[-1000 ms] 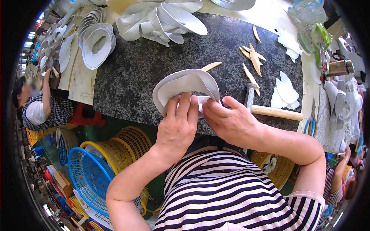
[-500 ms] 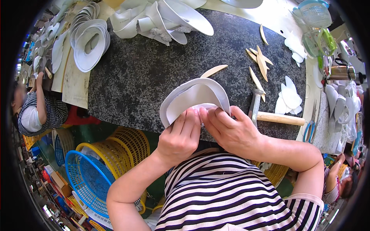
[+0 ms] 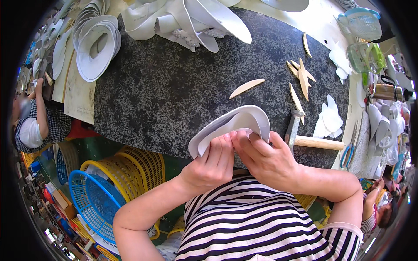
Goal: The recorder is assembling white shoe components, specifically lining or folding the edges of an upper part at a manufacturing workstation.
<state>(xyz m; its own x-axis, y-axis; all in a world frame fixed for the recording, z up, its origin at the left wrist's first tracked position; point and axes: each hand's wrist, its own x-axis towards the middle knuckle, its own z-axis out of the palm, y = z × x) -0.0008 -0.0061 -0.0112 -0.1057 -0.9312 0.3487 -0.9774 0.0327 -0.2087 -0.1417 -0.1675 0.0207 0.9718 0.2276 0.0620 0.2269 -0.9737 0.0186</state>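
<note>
Both my hands pinch the near edge of a curved, off-white shoe upper (image 3: 237,119), its layered rim arching away from me. My left hand (image 3: 211,163) has its fingers closed on the edge, left of the middle. Right beside it, my right hand (image 3: 270,161) grips the same edge, fingertips almost touching the left ones. What lies under the fingertips is hidden. Just beyond the upper, a thin tan crescent-shaped piece (image 3: 247,88) rests on the dark speckled work surface (image 3: 174,95). A hammer (image 3: 320,142) with a wooden handle lies near my right hand.
Several tan crescents (image 3: 303,80) and white cut pieces (image 3: 328,119) lie at the right, with blue-handled scissors (image 3: 347,154) on the edge. White uppers (image 3: 187,21) are heaped at the back; a stack (image 3: 96,50) stands left. Baskets (image 3: 96,204) sit below left. Co-workers are on both sides.
The view has shifted a little. My hands and the shoe upper are slightly nearer me, farther from the loose tan crescent, and the upper has tilted. Both hands keep their grip.
</note>
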